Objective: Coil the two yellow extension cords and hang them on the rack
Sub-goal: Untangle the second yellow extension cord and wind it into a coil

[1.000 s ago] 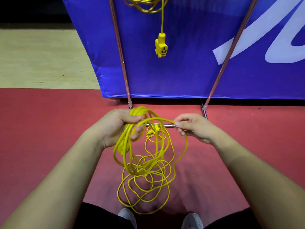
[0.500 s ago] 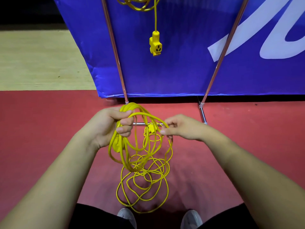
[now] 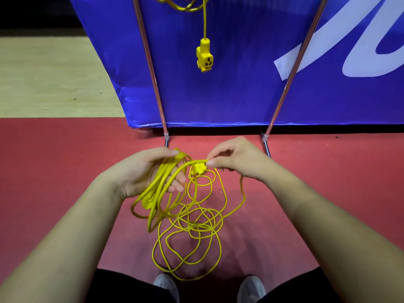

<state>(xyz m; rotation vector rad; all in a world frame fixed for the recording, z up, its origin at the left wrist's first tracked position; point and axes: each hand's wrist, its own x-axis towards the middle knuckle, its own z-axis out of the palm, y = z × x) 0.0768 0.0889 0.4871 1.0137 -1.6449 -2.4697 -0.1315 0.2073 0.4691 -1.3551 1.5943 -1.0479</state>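
While the red floor (image 3: 65, 171) fills the lower part of the view, a strip of pale wooden floor (image 3: 48, 75) lies beyond it at the upper left, and a blue banner (image 3: 240, 95) with white lettering stands upright across the back. Two thin metal poles of the rack (image 3: 150, 68) slant up in front of the banner, their feet resting on the red floor just beyond the hands. One yellow cord (image 3: 185, 4) already hangs coiled at the top edge of the view, and its socket end (image 3: 204, 56) dangles from a single strand in front of the banner, between the poles. The second yellow cord (image 3: 192, 232) is only partly gathered: several loops hang from the left hand (image 3: 142, 173), and the rest lies in a loose tangle on the red floor, just ahead of two grey shoes (image 3: 167, 286). The left hand is half closed, palm turned inward, its fingers curled around the bunch of loops with the thumb pressed across the top of them. The right hand (image 3: 236, 160) pinches a single strand between thumb and forefinger, with the other fingers tucked loosely, and that strand arches across to the left hand. A yellow plug (image 3: 199, 168) of this cord sits just below the pinching fingertips; whether it touches them cannot be told. Both bare forearms reach in from the lower corners.
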